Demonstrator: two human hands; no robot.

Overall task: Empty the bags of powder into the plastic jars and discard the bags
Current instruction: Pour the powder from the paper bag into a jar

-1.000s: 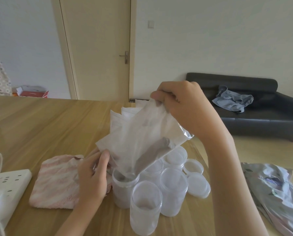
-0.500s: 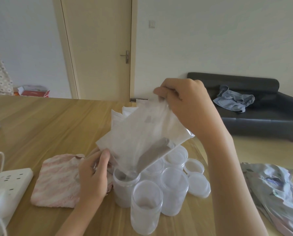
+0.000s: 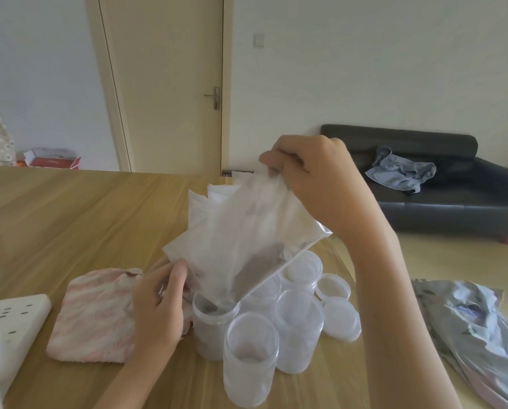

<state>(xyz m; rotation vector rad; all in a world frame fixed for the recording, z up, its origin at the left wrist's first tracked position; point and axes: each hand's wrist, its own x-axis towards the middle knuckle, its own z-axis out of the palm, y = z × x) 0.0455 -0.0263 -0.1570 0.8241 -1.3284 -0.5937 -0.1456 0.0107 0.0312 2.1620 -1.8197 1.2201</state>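
Note:
A clear plastic bag hangs tilted over an open plastic jar, its lower corner in the jar's mouth. Grey-brown powder lies along the bag's lower edge and some shows inside the jar. My right hand pinches the bag's upper corner. My left hand holds the bag's lower left edge beside the jar. Several more clear jars stand clustered around it, the nearest one in front. More white bags stand behind the held one.
Loose jar lids lie right of the jars on the wooden table. A pink striped cloth lies left of my left hand, a white power strip further left. Crumpled grey fabric lies at the right edge.
Both hands keep their grip. The bag has stayed tilted over the jar, raised very slightly, with powder sliding toward its lower corner.

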